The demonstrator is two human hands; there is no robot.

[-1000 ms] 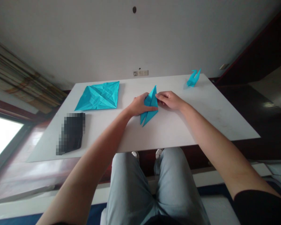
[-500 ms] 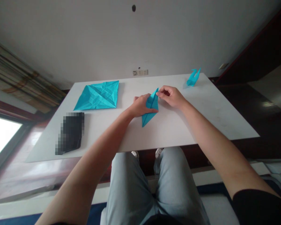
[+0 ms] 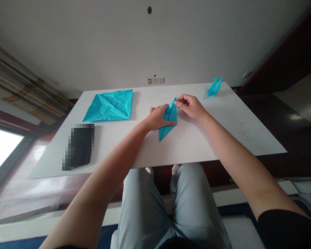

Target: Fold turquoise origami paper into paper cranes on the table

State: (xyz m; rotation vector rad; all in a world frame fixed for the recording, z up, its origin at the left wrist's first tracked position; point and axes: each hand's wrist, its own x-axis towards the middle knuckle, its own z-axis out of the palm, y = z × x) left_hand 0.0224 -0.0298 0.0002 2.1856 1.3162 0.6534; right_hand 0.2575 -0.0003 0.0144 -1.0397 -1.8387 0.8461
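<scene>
A folded piece of turquoise origami paper, a narrow diamond with a crease down its middle, is held between my hands just above or on the white table; the exact gap I cannot tell. My left hand grips its left side, with the thumb lying across the front and the other fingers partly hidden behind. At the upper right edge, near the far tip, my right hand pinches the paper between thumb and forefinger.
A creased, unfolded turquoise sheet lies at the back left. Nearer the front left is a dark, pixelated flat object. A folded turquoise paper crane stands at the back right. Wall sockets sit behind the table.
The view has shifted very slightly. Both hands keep their hold on the folded paper, and its near part looks turned a little more toward the right.
</scene>
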